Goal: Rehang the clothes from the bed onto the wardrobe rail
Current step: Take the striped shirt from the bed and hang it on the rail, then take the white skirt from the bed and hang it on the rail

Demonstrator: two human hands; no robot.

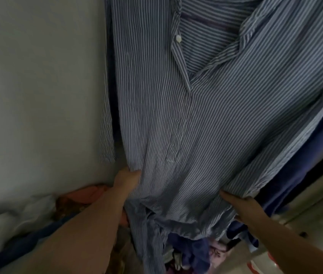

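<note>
- Striped shirt (pixel 206 119) hangs in front of the camera, collar up, single white button (pixel 178 38) at the open neck; top of the garment runs out of frame, so hanger and rail aren't visible — can't confirm it's hooked.
- Left hand (pixel 126 179) pinches the fabric low on the shirt's left edge, thumb and fingers closed on a fold, just beside the pale wall (pixel 37 86).
- Right hand (pixel 241 206) is at the lower right hem, fingers tucked under or behind the cloth — looks like a hold, though the fingertips are hidden.
- Judged step: smoothing or straightening the shirt once it's up on the rail, tugging the body down so it hangs flat.
- To do it well: pull both sides down evenly, light tension only; uneven pull would likely tip the shirt off one shoulder.
- Tied waist strip (pixel 152 224) dangles low centre — let it fall free, don't trap it in the grip.
- Dark blue garment (pixel 303 165) hangs just behind on the right, touching the shirt's edge; keep the sleeve from tucking behind it.
- Release one hand at a time, check the collar sits centred.
- Crumpled clothes (pixel 89 194) lie below left, white cloth (pixel 18 218) beside them — more left to hang, I'd judge.
</note>
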